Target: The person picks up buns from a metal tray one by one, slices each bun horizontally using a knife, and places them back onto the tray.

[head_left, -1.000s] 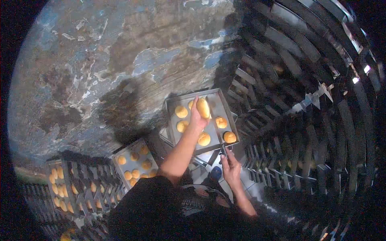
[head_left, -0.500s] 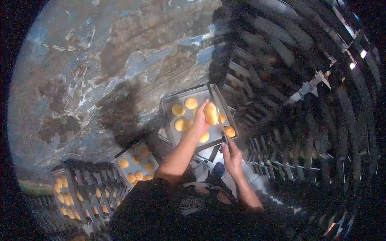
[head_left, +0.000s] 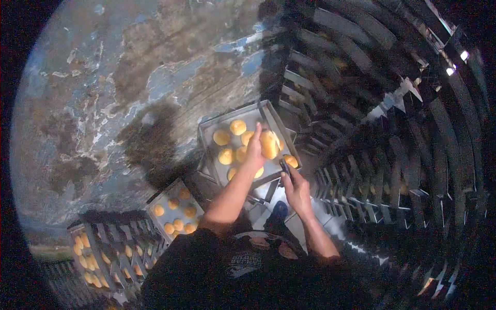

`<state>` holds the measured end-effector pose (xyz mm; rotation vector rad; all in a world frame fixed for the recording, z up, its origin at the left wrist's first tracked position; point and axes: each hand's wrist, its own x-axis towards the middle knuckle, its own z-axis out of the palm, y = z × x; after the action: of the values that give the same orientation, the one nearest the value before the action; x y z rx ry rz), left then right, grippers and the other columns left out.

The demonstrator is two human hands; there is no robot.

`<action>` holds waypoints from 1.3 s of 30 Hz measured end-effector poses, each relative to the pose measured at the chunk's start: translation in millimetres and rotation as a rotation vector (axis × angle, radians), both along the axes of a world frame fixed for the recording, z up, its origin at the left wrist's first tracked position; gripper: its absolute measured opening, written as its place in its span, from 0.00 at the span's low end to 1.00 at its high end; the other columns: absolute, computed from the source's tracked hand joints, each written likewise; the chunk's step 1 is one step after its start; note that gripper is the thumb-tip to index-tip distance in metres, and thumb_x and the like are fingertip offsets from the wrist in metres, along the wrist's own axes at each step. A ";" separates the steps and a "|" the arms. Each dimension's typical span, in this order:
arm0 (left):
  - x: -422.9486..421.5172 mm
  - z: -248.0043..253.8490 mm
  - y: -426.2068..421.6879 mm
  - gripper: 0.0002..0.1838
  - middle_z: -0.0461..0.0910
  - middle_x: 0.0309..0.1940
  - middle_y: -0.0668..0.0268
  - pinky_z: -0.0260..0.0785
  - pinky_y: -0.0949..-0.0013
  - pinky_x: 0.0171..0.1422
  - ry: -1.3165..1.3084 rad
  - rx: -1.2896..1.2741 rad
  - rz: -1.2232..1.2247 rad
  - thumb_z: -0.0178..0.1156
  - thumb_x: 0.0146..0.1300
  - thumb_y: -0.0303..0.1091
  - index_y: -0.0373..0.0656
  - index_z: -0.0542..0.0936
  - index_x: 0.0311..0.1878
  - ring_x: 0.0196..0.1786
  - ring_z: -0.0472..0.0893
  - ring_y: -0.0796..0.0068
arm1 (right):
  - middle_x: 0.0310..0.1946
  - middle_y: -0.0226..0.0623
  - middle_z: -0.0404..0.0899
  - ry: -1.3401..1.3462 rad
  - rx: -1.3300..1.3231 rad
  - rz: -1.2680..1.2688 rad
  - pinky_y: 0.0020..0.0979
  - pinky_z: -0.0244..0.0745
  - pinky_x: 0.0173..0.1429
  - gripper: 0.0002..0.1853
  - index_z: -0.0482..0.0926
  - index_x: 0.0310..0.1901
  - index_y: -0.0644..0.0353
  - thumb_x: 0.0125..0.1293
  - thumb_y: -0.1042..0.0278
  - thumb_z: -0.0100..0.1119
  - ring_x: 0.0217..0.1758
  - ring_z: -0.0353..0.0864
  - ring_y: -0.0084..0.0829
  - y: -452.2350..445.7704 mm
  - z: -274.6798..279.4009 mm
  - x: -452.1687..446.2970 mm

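My left hand (head_left: 255, 151) holds a golden bun (head_left: 268, 144) above a metal tray (head_left: 206, 135). More round buns lie on that tray, among them one (head_left: 237, 127) near the far edge and one (head_left: 291, 160) at the near right corner. My right hand (head_left: 296, 191) is wrapped round a dark handle (head_left: 285, 168) at the tray's near right side. The handle looks like a knife's. Its blade is hard to make out beside the held bun.
A second tray of buns (head_left: 174, 202) sits lower left. Beyond it stands a rack with bun-filled trays (head_left: 90, 260). Dark metal racks (head_left: 372, 191) fill the right side. A stained, peeling wall (head_left: 119, 77) rises on the left.
The view has shifted, and the bun tray now appears further left. The dark blade earlier stretched along the tray; now the handle is closer to the held bun, which looks wider and partly split.
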<state>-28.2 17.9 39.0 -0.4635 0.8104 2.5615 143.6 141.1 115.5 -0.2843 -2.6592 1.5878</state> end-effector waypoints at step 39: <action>-45.1 -128.9 29.5 0.33 0.82 0.46 0.66 0.81 0.62 0.49 -0.162 -0.193 0.037 0.56 0.69 0.68 0.46 0.75 0.58 0.46 0.84 0.69 | 0.31 0.41 0.81 -0.228 -0.030 0.093 0.35 0.75 0.38 0.17 0.79 0.60 0.62 0.76 0.63 0.56 0.33 0.80 0.33 55.3 -85.0 -37.9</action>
<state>-73.2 47.4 -89.9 -0.7409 1.0007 2.4505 105.7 196.4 30.5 -0.3698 -2.8573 1.7198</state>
